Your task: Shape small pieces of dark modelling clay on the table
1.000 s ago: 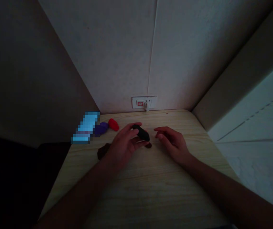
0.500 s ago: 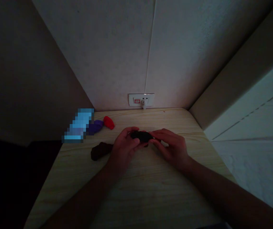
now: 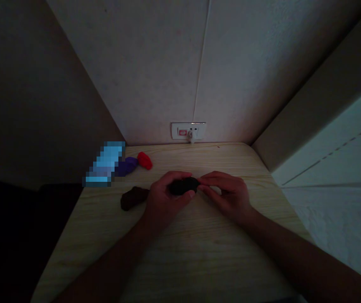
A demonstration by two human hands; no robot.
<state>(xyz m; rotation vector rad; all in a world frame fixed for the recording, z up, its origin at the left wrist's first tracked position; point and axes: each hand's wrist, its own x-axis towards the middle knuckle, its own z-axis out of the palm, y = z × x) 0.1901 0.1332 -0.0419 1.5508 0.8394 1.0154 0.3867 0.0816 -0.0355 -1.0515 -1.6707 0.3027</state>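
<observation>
A dark, almost black lump of what looks like modelling clay (image 3: 183, 186) is between my hands, above the middle of the wooden tabletop (image 3: 199, 252). My left hand (image 3: 167, 195) wraps round its left part, thumb along the near side and fingers on the far side. The fingertips of my right hand (image 3: 224, 189) pinch the lump's right end. Just left of my left hand lies a brown lump (image 3: 133, 198), its right end hidden by the hand. Farther back rest a purple lump (image 3: 127, 166) and a small red lump (image 3: 145, 160).
A pixelated bright screen-like shape (image 3: 106, 164) covers the table's back left corner. Behind the tabletop rises a wall with a socket plate (image 3: 188, 131) and a plug in it. A pale panel (image 3: 325, 147) borders the right side, and the left edge drops into darkness.
My left fingers have reached farther along the black lump, and the thumb has moved right along its near side. The lump sits turned a little differently. My right hand still pinches its end.
</observation>
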